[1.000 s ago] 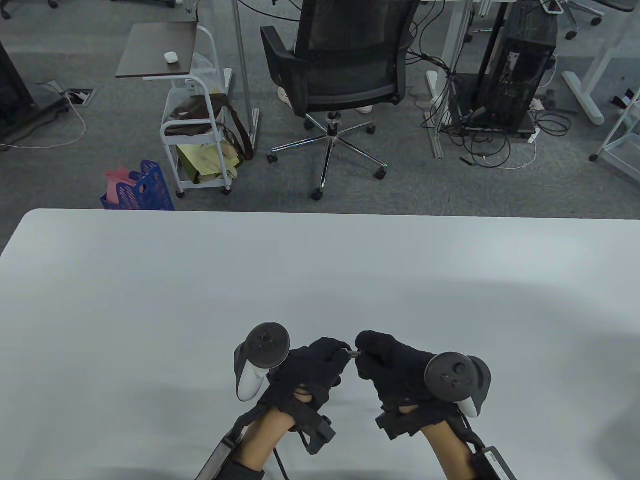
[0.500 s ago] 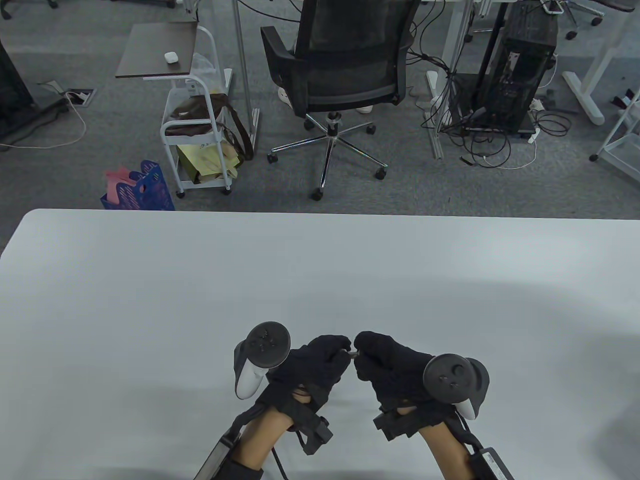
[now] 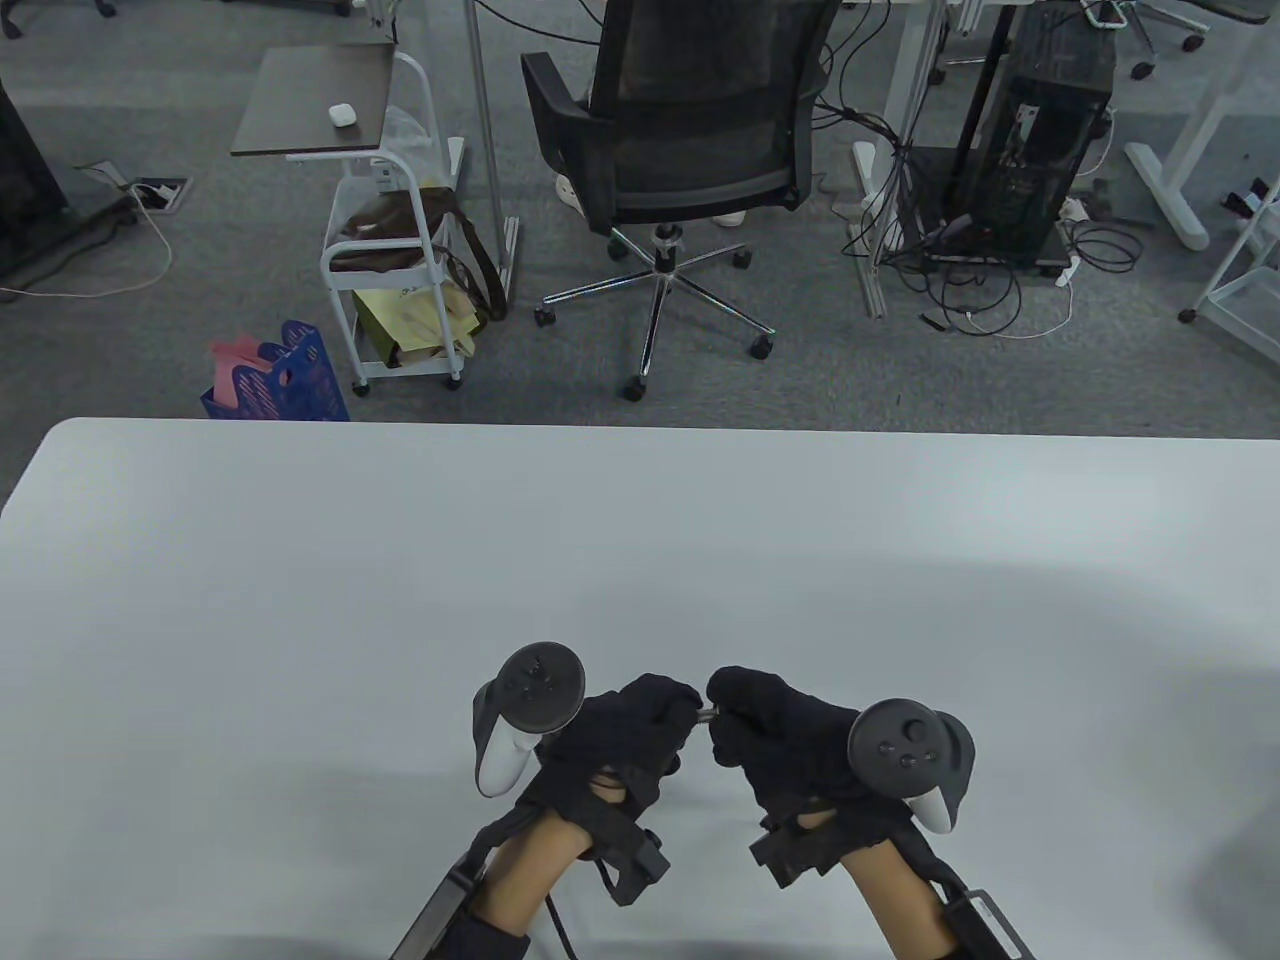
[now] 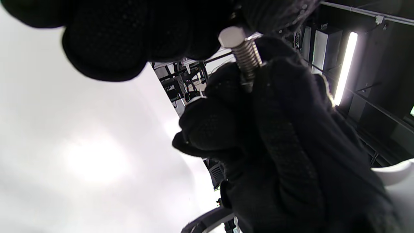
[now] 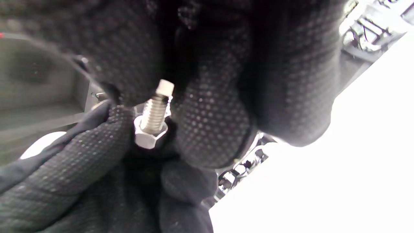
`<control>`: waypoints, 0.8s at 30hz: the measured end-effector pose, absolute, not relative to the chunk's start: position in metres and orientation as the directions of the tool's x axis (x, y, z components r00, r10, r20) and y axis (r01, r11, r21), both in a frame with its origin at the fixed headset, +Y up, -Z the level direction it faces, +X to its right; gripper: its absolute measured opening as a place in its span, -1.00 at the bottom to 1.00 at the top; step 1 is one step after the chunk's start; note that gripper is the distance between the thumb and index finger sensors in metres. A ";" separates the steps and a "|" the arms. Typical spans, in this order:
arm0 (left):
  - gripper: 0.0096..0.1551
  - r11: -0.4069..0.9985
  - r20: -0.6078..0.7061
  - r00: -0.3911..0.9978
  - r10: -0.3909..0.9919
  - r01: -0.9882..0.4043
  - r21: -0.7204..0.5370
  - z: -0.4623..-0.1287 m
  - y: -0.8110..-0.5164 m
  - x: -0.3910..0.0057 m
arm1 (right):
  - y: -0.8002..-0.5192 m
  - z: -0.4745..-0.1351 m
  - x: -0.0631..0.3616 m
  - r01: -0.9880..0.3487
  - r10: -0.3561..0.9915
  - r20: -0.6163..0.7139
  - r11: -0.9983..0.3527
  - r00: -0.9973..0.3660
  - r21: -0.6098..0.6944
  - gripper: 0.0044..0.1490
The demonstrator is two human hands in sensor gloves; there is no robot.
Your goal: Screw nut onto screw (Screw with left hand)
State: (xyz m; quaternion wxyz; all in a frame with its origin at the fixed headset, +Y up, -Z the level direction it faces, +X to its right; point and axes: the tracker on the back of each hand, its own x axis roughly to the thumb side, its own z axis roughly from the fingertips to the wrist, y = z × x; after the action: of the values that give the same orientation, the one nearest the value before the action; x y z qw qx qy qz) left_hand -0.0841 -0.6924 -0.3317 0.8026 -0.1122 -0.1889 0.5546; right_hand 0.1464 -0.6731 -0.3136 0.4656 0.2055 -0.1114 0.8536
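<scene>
Low over the table's (image 3: 400, 560) near edge, both gloved hands meet around a small steel screw (image 3: 706, 712). My left hand (image 3: 685, 700) pinches the hexagonal head end (image 4: 232, 36) (image 5: 150, 137). The threaded shaft (image 4: 247, 58) (image 5: 154, 113) runs from there into the fingertips of my right hand (image 3: 722, 706), which are curled round its far end. A pale piece at that end (image 5: 165, 86) looks like the nut, but the right fingers hide most of it. Only a short stretch of thread shows between the two hands.
A black office chair (image 3: 690, 130) stands on the carpet beyond the table's far edge. Left of it are a white trolley (image 3: 390, 260) and a blue basket (image 3: 280, 375). At the right are a computer tower (image 3: 1040, 130) and cables.
Both hands stay in place, still holding the screw between them. The trackers on their backs have tilted slightly, as from a small wrist turn.
</scene>
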 end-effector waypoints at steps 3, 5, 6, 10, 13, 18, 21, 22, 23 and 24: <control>-0.37 0.368 0.191 0.319 0.928 -0.861 -0.350 -0.332 -0.689 -0.085 | -0.674 -0.315 0.146 -0.837 0.759 0.447 -0.546 -0.474 0.040 -0.41; -0.36 0.362 0.185 0.314 0.931 -0.858 -0.364 -0.333 -0.691 -0.084 | -0.674 -0.315 0.146 -0.836 0.749 0.452 -0.549 -0.485 0.012 -0.42; -0.34 0.359 0.173 0.316 0.933 -0.859 -0.366 -0.333 -0.693 -0.085 | -0.674 -0.315 0.147 -0.832 0.743 0.455 -0.555 -0.491 0.007 -0.41; -0.31 0.350 0.151 0.316 0.937 -0.848 -0.398 -0.332 -0.695 -0.083 | -0.674 -0.314 0.147 -0.835 0.743 0.458 -0.550 -0.488 0.002 -0.41; -0.35 0.333 0.155 0.294 0.943 -0.823 -0.461 -0.333 -0.693 -0.082 | -0.673 -0.313 0.147 -0.839 0.741 0.465 -0.545 -0.485 -0.007 -0.41; -0.19 0.304 0.136 0.272 0.953 -0.843 -0.445 -0.333 -0.696 -0.085 | -0.671 -0.313 0.148 -0.851 0.750 0.464 -0.524 -0.471 -0.018 -0.38; -0.31 0.317 0.157 0.276 0.948 -0.852 -0.416 -0.332 -0.693 -0.084 | -0.671 -0.311 0.147 -0.843 0.735 0.473 -0.537 -0.485 -0.030 -0.38; -0.33 0.325 0.165 0.282 0.945 -0.848 -0.419 -0.332 -0.691 -0.083 | -0.671 -0.311 0.147 -0.841 0.730 0.478 -0.540 -0.488 -0.033 -0.38; -0.34 0.335 0.169 0.289 0.942 -0.832 -0.442 -0.332 -0.690 -0.082 | -0.671 -0.311 0.147 -0.842 0.730 0.481 -0.538 -0.486 -0.035 -0.38; -0.34 0.332 0.167 0.286 0.943 -0.819 -0.468 -0.331 -0.690 -0.082 | -0.671 -0.310 0.148 -0.841 0.724 0.488 -0.539 -0.488 -0.041 -0.39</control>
State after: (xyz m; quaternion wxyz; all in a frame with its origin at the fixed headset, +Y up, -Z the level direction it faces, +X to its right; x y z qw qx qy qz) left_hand -0.0820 -0.6899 -0.3313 0.7883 -0.1477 -0.2108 0.5589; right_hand 0.1477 -0.6711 -0.3099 0.4597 0.2117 -0.1386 0.8512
